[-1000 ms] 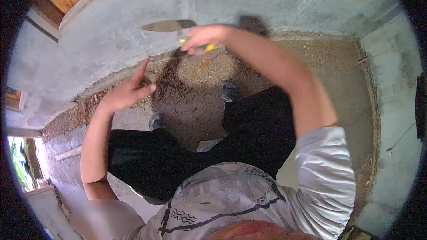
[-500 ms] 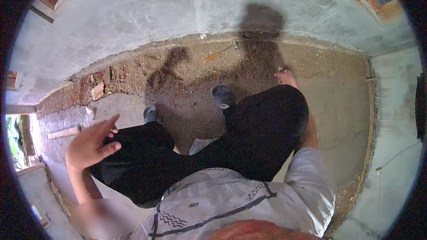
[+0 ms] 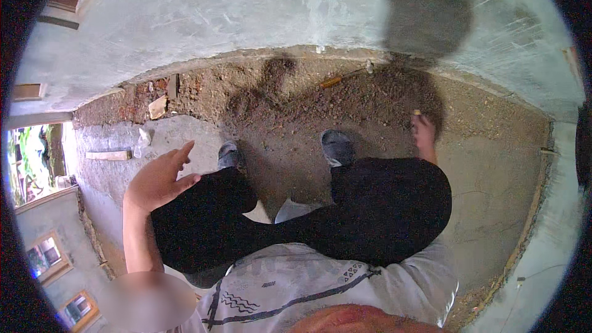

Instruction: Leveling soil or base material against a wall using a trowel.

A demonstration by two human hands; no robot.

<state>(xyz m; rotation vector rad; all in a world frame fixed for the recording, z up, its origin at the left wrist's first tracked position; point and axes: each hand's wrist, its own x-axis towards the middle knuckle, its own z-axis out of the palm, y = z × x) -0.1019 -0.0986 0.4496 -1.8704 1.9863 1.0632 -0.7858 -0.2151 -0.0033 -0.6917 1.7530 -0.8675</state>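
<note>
My left hand [image 3: 159, 179] hovers above my left knee, holding nothing, its fingers stretched and apart. Beyond my right knee, my right hand [image 3: 423, 132] is low over the rough ground, slightly blurred. Its closed fingers grip a small yellowish piece [image 3: 417, 112], too small to name. To the left of that hand, nearer the wall, an orange-handled tool [image 3: 331, 82] with a thin shaft lies on the loose gravelly soil [image 3: 283, 108]. A small whitish lump [image 3: 370, 66] is at the shaft's far end.
A grey plastered wall [image 3: 246, 18] rises along the far side of the soil strip. On the left lie a broken tan chunk [image 3: 158, 107], a crumpled whitish scrap [image 3: 143, 142] and a short wooden board [image 3: 109, 155]. A doorway [image 3: 37, 160] opens at far left.
The view has shifted, and the fixed things appear farther right. My right hand has come back from the wall a little, still with the small piece. My left hand stays open near my knee.
</note>
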